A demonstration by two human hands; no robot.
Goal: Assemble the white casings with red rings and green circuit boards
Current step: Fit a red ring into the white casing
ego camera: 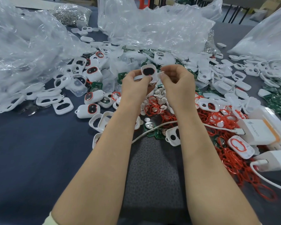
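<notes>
White: one casing in left hand, one button, right hand.

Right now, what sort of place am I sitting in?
Likely a small electronics assembly workshop: loose white casings, red rings and green circuit boards lie heaped on the table, beside big clear plastic bags.

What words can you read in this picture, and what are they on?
"NFO": on the white charger, printed sideways beside a lightning sign; the small word before it is too blurred to read.
Green boards: any print is too small to read.
</notes>
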